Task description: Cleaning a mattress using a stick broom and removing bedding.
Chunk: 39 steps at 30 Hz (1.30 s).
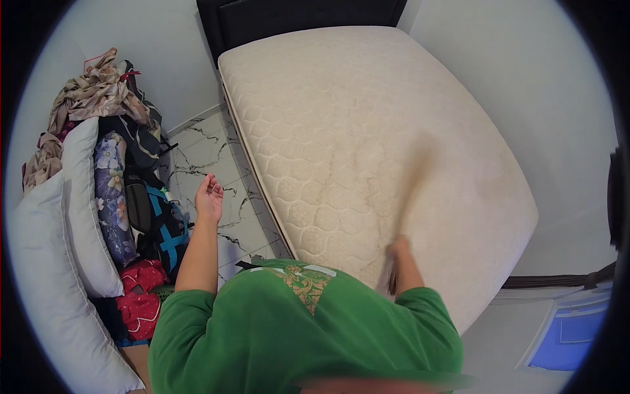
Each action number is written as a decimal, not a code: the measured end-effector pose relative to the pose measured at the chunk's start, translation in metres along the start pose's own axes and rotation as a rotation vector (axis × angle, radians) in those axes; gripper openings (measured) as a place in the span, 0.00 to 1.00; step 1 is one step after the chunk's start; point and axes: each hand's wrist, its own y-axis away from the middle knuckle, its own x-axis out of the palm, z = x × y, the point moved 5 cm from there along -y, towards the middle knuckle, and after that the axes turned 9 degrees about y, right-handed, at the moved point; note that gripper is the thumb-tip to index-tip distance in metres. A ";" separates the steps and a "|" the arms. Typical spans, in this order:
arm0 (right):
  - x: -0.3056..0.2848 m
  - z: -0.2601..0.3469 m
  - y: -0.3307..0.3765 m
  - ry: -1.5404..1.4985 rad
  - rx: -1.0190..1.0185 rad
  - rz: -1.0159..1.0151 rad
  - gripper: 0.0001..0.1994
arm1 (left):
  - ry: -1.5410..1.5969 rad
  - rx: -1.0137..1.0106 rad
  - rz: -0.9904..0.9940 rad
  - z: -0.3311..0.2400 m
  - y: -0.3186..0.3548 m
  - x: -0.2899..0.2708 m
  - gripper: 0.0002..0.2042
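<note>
My right hand is closed round the handle of a brown hand broom above the mattress. The broom is smeared by motion; its wider end points away from me, and I cannot tell whether it touches the fabric. The bare mattress is cream-coloured, with a quilted pattern and some brownish stains. To the left of the bed, my left hand is raised over the floor with its palm up. Its fingers are loosely bent and hold nothing.
A black headboard stands at the far end. Along the left wall are white pillows, a flowered roll of cloth, a black and blue bag, red cloth and piled clothes. Marble-patterned floor borders the bed.
</note>
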 end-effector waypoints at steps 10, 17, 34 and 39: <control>-0.081 -0.039 -0.005 -0.195 0.186 -0.221 0.13 | 0.036 0.036 0.002 -0.016 0.013 0.002 0.09; -0.015 0.051 0.030 -0.084 -0.176 0.044 0.19 | 0.079 0.025 -0.071 -0.008 0.017 -0.021 0.09; 0.004 0.033 0.072 0.126 -0.352 0.120 0.18 | 0.181 0.004 0.006 -0.034 0.054 -0.011 0.08; -0.047 0.033 0.104 0.274 -0.510 -0.025 0.13 | 0.164 -0.044 0.100 -0.037 0.061 -0.008 0.09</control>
